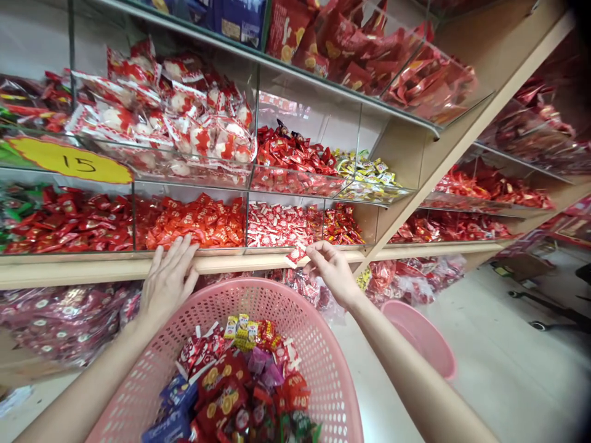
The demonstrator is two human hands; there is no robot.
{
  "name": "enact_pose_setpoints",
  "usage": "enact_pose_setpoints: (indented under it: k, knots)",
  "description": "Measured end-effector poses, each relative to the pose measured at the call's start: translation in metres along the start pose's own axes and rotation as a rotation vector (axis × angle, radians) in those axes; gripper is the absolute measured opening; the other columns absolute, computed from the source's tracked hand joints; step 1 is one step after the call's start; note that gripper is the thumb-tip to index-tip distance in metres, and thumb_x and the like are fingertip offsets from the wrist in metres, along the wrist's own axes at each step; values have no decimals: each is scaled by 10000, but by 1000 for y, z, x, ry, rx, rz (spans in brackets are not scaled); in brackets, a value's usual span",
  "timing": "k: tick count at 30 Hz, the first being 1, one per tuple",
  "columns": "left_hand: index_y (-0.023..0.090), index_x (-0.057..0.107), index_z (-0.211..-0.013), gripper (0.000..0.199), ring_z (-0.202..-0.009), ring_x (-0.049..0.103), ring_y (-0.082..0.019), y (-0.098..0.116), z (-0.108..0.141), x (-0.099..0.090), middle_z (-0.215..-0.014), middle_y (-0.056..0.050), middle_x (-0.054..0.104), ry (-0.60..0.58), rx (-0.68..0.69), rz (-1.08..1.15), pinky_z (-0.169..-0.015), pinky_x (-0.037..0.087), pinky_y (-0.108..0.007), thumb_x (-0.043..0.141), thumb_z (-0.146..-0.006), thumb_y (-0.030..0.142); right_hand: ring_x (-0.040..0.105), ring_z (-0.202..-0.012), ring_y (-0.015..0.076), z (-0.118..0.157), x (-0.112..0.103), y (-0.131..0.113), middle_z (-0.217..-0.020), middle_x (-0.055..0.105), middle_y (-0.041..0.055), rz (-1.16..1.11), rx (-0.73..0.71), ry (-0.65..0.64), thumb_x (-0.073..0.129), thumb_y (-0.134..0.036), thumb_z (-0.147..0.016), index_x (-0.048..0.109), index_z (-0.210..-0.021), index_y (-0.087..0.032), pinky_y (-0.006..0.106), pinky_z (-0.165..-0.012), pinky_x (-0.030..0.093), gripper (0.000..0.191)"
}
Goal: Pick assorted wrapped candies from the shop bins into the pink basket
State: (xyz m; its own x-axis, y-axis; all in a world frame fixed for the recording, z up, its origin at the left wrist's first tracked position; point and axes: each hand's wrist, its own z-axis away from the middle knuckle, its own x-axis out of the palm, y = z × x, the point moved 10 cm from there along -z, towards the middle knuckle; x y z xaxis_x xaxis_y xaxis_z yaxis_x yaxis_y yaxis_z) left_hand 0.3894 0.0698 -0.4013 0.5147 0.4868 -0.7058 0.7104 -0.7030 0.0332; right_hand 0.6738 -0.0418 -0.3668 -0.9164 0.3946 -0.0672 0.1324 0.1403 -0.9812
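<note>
Between the thumb and fingers of my right hand (333, 271) is a small red-and-white wrapped candy (295, 254), held in front of the lower shelf's edge. Behind it lies a bin of similar red-and-white candies (279, 223). My left hand (170, 277) rests with fingers extended on the wooden shelf edge (226, 263), just below a bin of orange-red wrapped candies (198, 218). Below both hands is a pink perforated basket (335, 369). Mixed wrapped sweets lie in it, among them red packets with orange slices (226, 400), yellow ones (242, 329) and blue ones (173, 424).
Clear-fronted shelf bins hold more candies, with a yellow price tag (69, 160) marked 15 at left. Bagged sweets (64, 320) sit under the shelf. A second pink basket (420, 338) stands on the floor at right, near dark chair legs (549, 314).
</note>
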Motion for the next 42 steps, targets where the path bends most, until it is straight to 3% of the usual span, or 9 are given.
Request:
enact_pose_setpoints:
  k: [7, 13, 17, 20, 27, 30, 33, 39, 42]
  knots:
    - [136, 394, -1407, 486, -1424, 255, -227, 3, 0, -1, -1513, -126, 341, -23, -12, -1, -1184, 160, -476, 373, -934, 247, 683, -544, 159, 38, 14, 55, -627, 582, -75, -262, 258, -15, 769, -491, -657, 481, -838, -206, 223, -474, 521, 444]
    - [89, 450, -1369, 467, -1412, 286, -229, 6, -3, -4, -1467, -157, 411, -21, -9, -9, -1184, 178, -463, 371, -940, 255, 718, -823, 199, 65, 16, 80, -724, 632, -42, -373, 291, 0, 762, -436, -701, 512, -825, -207, 310, -740, 575, 361]
    - [92, 452, -1367, 465, -1413, 284, -227, 7, -4, -6, -1462, -158, 419, -11, -1, -8, -1182, 187, -462, 372, -938, 252, 623, -1112, 217, 81, 11, 65, -1094, 664, 68, -78, 79, -31, 654, -386, -823, 585, -830, -207, 353, -919, 515, 192]
    - [91, 464, -1355, 455, -1411, 289, -226, 7, -4, -6, -1458, -155, 427, 2, 2, -1, -1183, 190, -461, 378, -934, 239, 504, -1266, 213, 98, 16, 39, -1375, 524, 121, 302, -185, -90, 558, -275, -897, 631, -885, -211, 353, -1002, 462, 98]
    - [102, 469, -1349, 444, -1402, 309, -226, 7, -4, -7, -1459, -138, 430, 16, -3, -10, -1179, 198, -460, 385, -932, 230, 515, -1257, 187, 121, 34, 11, -1472, 404, 163, 594, -539, -161, 480, -114, -910, 601, -1030, -199, 320, -1006, 472, 191]
    - [118, 461, -1357, 446, -1408, 297, -219, 7, -3, -6, -1467, -126, 422, 0, -5, -6, -1179, 197, -459, 388, -933, 235, 463, -1304, 203, 116, 34, 18, -1422, 469, 153, 623, -477, -191, 476, -150, -921, 582, -1006, -206, 345, -1010, 461, 147]
    - [126, 458, -1362, 452, -1408, 297, -220, 7, -4, -7, -1468, -127, 420, -6, -12, 3, -1179, 198, -462, 390, -932, 246, 462, -1298, 198, 109, 34, 36, -1160, 640, 101, 641, -309, -262, 442, -206, -944, 549, -940, -228, 332, -942, 484, 109]
    - [118, 460, -1364, 461, -1410, 293, -220, 8, -4, -8, -1471, -138, 411, 0, -19, 19, -1182, 190, -466, 391, -929, 256, 615, -866, 160, 106, 31, 66, -987, 597, 69, 869, -97, -325, 446, -189, -926, 564, -849, -203, 288, -762, 481, 141]
    - [129, 459, -1365, 456, -1413, 286, -218, 7, -4, -7, -1477, -127, 405, -14, -29, 20, -1182, 187, -469, 384, -932, 246, 631, -793, 170, 105, 32, 87, -897, 626, 51, 1116, 47, -394, 436, -183, -926, 586, -837, -197, 266, -661, 442, 174]
